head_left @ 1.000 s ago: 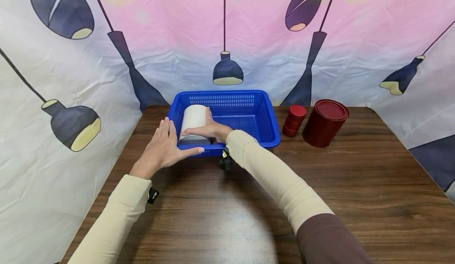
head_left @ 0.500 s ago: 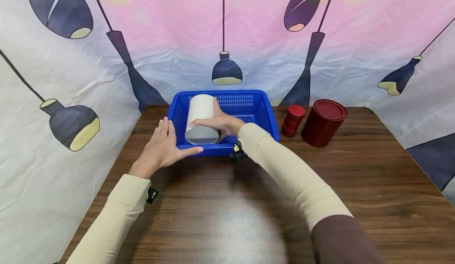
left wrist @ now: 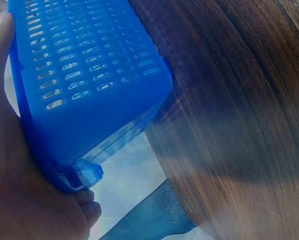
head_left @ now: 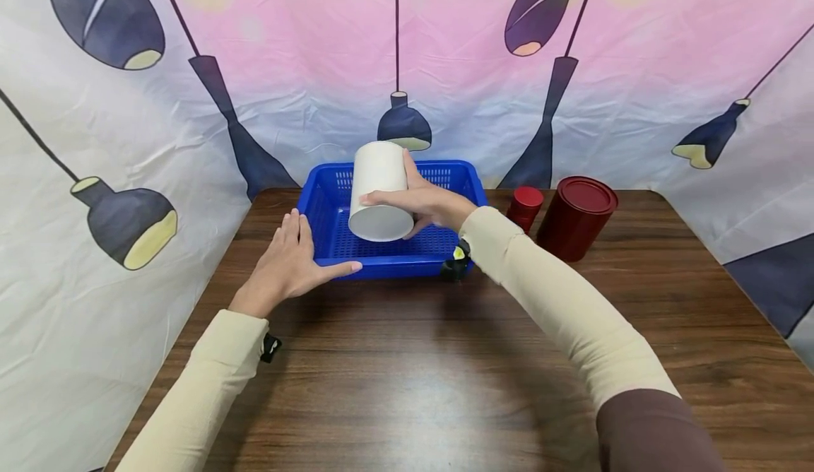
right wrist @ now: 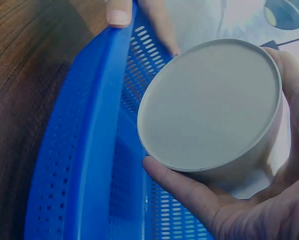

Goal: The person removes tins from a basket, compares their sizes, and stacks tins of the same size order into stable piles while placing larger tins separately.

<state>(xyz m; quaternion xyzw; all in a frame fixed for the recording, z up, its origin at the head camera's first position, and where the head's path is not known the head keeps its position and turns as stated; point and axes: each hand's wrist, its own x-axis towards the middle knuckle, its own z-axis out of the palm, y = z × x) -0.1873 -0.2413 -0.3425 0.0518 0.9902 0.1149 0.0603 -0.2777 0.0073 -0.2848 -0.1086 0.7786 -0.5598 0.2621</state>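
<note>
A white cylindrical can (head_left: 379, 182) is held tilted in my right hand (head_left: 432, 203), thumb on the near side and fingers round its right side. Its flat round end (right wrist: 209, 105) faces the right wrist camera. The can is raised over the blue plastic basket (head_left: 407, 267), and I see no other thing in the visible part of the basket. My left hand (head_left: 282, 267) rests on the basket's front left corner, thumb stretched along the front rim and fingers straight along the left side. In the left wrist view, the basket's slotted wall (left wrist: 79, 95) fills the upper left.
Right of the basket stand a small red stacked container (head_left: 526, 205) and a larger dark red lidded can (head_left: 577, 217); my right forearm partly hides the small one. The brown wooden table (head_left: 394, 373) lies below. A printed cloth backdrop (head_left: 305, 69) hangs behind.
My right hand has lifted the white can from the basket's left part, upward and to the right. My left hand stays at the basket's corner.
</note>
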